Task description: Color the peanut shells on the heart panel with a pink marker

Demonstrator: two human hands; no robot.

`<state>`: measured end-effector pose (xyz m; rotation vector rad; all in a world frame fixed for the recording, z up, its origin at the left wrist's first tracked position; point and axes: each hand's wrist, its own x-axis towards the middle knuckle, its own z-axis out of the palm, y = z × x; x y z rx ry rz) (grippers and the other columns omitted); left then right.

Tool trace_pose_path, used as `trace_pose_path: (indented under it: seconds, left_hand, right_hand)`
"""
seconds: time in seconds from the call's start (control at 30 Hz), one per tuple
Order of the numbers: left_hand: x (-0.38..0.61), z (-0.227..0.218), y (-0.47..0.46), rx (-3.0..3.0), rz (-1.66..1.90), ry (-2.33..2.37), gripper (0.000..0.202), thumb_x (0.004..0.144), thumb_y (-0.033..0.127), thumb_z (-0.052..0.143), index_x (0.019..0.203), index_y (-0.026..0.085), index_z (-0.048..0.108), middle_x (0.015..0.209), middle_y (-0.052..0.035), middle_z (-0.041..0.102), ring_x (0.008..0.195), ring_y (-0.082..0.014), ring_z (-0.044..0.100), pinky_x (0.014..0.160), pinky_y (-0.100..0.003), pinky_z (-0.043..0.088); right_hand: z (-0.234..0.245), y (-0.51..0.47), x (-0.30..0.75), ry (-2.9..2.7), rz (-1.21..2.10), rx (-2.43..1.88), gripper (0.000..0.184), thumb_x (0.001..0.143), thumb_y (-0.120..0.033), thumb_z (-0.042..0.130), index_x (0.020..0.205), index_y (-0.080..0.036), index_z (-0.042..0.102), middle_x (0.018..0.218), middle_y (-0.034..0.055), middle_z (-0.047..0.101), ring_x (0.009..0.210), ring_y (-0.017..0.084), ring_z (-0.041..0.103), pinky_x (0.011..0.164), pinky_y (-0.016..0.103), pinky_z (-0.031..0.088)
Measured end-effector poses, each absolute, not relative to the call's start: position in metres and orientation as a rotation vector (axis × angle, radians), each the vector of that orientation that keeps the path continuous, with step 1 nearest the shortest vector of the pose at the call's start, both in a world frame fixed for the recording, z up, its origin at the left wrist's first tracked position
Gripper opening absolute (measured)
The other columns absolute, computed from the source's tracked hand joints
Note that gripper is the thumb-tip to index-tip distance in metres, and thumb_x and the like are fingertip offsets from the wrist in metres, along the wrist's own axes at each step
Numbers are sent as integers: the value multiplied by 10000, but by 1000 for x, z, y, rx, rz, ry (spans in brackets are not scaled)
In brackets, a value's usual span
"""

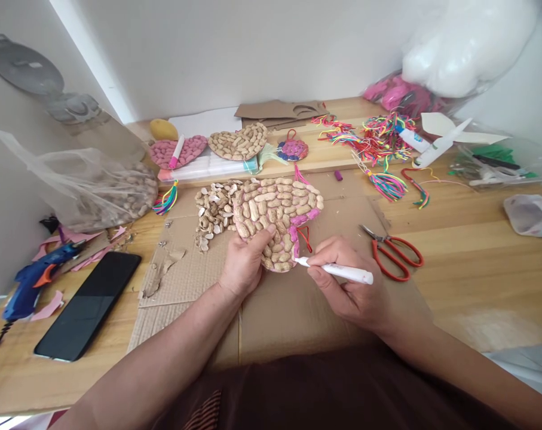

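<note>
A heart-shaped panel covered in peanuts (pixel 271 206) is held up over the cardboard. My left hand (pixel 246 257) grips its lower left edge, thumb on top of the shells. Several peanuts along the right-hand notch are coloured pink; the others are plain tan. In my right hand (pixel 354 286) is a white marker pen (pixel 346 273), pinched between thumb and fingers, its tip at the lower right edge of the heart. A red cord loop (pixel 304 237) shows beside the notch. Behind the heart lies a small purple cap (pixel 338 175).
Red-handled scissors (pixel 396 254) lie right of my right hand. Empty peanut shells (pixel 217 209) are heaped left of the heart. A phone (pixel 89 304) and a blue glue gun (pixel 42 275) lie at left. Further back are a pink peanut heart (pixel 163 154), a plain one (pixel 237 142) and colourful tassels (pixel 378 143).
</note>
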<state>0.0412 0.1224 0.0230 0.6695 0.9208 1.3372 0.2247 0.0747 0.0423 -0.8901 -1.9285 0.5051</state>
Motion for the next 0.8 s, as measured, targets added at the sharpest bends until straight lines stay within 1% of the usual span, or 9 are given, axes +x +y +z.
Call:
trace_pose_path:
  seconds: [0.1,0.2,0.3,0.43,0.57,0.7,0.8]
  left_hand:
    - [42,23,121,639,1327,926,569,747,282,841,1277,164,671,1164,-120,774,1008,-296,752,909,-435,605]
    - [41,22,121,607,1312,929,527,765,289,834,1253,159,681,1159,-119,776,991,-292,755,926,-453,600]
    - [41,20,122,626,1313,907,514,780,290,827,1261,179,681,1211,-115,763,1058,-290,741,985,-456,575]
    - [42,19,123,631,1320,893,527,768,312,838,1257,187,687,1211,-121,763,1110,-304,728,1002,-454,566]
    - [43,19,123,610,1331,875,517,740,313,859,1216,183,707,1218,-126,761,1136,-302,719,1031,-447,549]
    - [42,20,123,605,1315,874,482,738,340,857,1163,162,717,1176,-136,771,1091,-311,733,997,-465,566]
    - [42,20,122,621,1324,911,526,719,327,865,1195,169,703,1163,-126,774,1051,-309,741,959,-470,582]
  right_hand:
    - [42,75,225,-1980,485,-905,81,943,-143,587,923,-218,561,796,13,618,794,194,594,761,376,465]
    - [43,76,225,-1979,462,-900,88,945,-130,569,933,-217,568,760,8,602,768,192,587,733,365,462]
    - [43,77,225,-1983,415,-853,96,934,-129,582,954,-222,573,784,21,621,803,206,609,723,357,481]
    - [41,78,226,-2026,349,-871,106,941,-134,560,911,-236,554,759,25,616,786,219,615,690,364,485]
    - [37,80,227,-2021,340,-862,88,939,-143,564,933,-231,568,778,40,619,779,222,618,669,366,491]
    - [39,80,228,-2032,302,-852,102,926,-122,581,944,-223,578,777,30,637,797,212,627,693,355,500]
    - [43,78,226,-2022,270,-874,94,929,-131,579,943,-224,577,773,22,642,782,203,630,698,349,504]
